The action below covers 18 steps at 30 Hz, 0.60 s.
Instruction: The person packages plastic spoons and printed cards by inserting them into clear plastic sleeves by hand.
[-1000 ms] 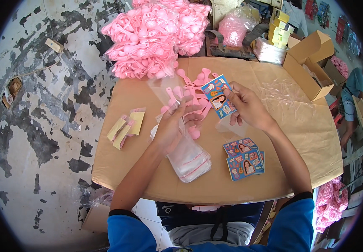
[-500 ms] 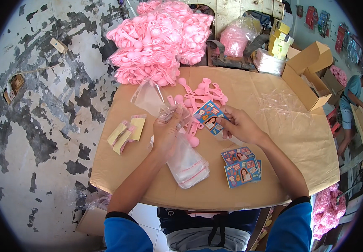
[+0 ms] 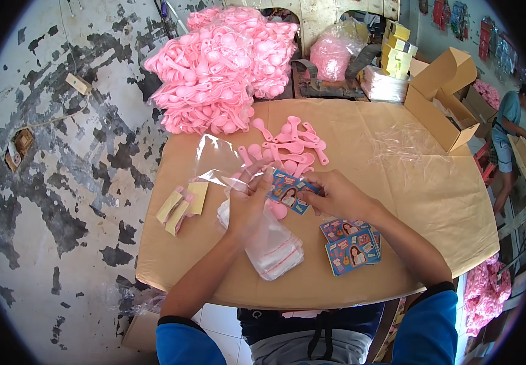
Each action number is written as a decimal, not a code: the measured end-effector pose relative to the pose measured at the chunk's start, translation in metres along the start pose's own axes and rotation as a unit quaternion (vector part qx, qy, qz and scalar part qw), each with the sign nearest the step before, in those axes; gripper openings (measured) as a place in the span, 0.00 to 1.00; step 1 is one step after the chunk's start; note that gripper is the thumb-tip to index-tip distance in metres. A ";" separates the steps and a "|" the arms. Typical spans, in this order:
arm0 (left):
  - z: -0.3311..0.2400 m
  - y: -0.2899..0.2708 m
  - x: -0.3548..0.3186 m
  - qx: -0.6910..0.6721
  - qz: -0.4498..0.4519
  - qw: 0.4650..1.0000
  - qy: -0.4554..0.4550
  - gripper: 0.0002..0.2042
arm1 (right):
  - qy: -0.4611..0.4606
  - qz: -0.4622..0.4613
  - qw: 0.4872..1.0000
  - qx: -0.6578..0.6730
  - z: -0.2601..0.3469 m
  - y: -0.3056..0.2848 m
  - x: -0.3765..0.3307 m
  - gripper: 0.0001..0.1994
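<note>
Above the table (image 3: 433,201), both hands (image 3: 248,204) pinch a card (image 3: 288,191).

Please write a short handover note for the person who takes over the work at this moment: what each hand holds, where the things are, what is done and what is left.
Left hand: holds a clear plastic bag open at its mouth.
Right hand: grips a printed picture card, at the bag's mouth, not yet inside.
On the table: loose pink spoons behind the hands, card stack at right, stack of empty clear bags near the left forearm, yellow paper slips at left.
Done: cannot tell how many bags are finished.
Left: card into bag; many cards, bags and spoons remain.
</note>
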<state>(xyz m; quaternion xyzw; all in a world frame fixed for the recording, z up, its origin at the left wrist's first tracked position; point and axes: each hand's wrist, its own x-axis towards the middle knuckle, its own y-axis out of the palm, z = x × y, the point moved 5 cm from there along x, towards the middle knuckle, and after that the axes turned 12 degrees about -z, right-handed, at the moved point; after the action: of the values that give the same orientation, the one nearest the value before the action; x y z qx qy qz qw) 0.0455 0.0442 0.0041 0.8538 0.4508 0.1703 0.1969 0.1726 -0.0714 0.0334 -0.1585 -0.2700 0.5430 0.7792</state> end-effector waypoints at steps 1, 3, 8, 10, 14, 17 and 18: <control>0.002 0.001 -0.001 0.025 0.011 1.000 0.013 0.17 | -0.001 -0.002 1.000 0.000 0.000 0.002 -0.001 0.10; 0.003 0.001 -0.001 0.050 0.025 0.998 0.030 0.15 | 0.014 -0.031 0.996 0.087 -0.003 0.005 -0.001 0.08; 0.010 -0.007 0.001 0.031 0.007 0.999 -0.037 0.12 | 0.040 -0.018 0.992 0.117 -0.006 0.011 0.000 0.10; 0.013 -0.006 -0.003 0.041 0.008 0.998 -0.048 0.14 | 0.064 -0.014 0.988 0.142 -0.001 0.015 -0.002 0.10; 0.006 0.016 -0.023 0.102 0.132 0.986 0.010 0.22 | 0.041 -0.035 0.981 0.185 -0.001 0.019 -0.002 0.10; 0.009 0.014 -0.016 0.052 0.156 0.986 0.019 0.26 | 0.041 -0.052 0.982 0.178 -0.001 0.014 -0.001 0.10; 0.008 0.009 -0.010 -0.007 0.130 0.991 0.022 0.26 | 0.057 -0.063 0.986 0.143 -0.002 0.013 0.000 0.09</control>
<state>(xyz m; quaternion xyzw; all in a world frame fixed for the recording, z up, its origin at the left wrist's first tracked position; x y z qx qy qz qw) 0.0505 0.0296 0.0003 0.9000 0.3390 0.2163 0.1686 0.1640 -0.0667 0.0249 -0.0587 -0.1537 0.5157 0.8408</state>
